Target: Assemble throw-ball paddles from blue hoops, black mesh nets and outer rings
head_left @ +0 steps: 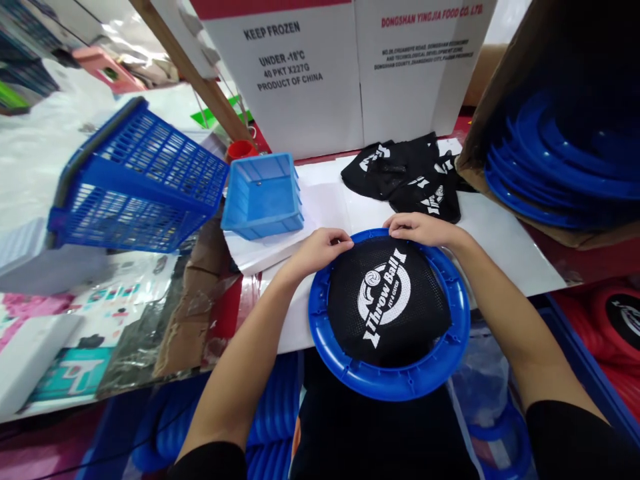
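A blue plastic ring (320, 320) lies at the table's near edge, overhanging it. A black mesh net (387, 300) printed "Throw Ball" is stretched across it. My left hand (320, 248) pinches the net's far edge at the ring's upper left rim. My right hand (420, 228) is closed on the net's far edge at the top of the rim. Both sets of fingers are curled and pressed against the mesh and rim.
A pile of black nets (405, 175) lies beyond the ring. A small blue tray (263, 197) and a tilted blue basket (135, 180) stand left. A carton of blue rings (560, 167) is at right. White cardboard boxes (350, 73) stand behind. More blue rings (273, 413) sit below.
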Available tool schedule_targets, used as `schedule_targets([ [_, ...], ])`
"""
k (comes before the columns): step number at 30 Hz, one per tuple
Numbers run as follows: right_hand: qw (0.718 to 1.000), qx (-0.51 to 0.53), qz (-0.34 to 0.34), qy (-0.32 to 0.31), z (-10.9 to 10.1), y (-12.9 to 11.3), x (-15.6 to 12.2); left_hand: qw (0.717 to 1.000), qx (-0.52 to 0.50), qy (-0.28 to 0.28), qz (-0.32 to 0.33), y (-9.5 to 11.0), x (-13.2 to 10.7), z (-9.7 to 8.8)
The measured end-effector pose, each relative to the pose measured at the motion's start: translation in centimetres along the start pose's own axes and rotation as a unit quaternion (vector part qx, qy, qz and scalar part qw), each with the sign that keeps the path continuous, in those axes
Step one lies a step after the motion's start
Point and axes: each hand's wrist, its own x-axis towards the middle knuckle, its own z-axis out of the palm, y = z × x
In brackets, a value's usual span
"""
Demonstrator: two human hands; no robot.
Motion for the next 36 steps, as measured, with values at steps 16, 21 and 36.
schedule_targets([
  [16, 1.0, -0.013, -0.01, -0.007, -0.2, -0.1, -0.2, 0.999, 0.025, 0.023, 0.012, 0.3, 0.2, 0.7],
  [21, 1.0, -0.01, -0.011, -0.019, -0.4, 0.0, -0.1, 0.999, 0.039, 0.008, 0.001, 0.1, 0.2, 0.5],
  [36, 1.0, -0.012, -0.012, 0.013, 0.2, -0.2, -0.1, 0.995, 0.068, -0.068, 0.014, 0.7, -1.1, -2.0],
])
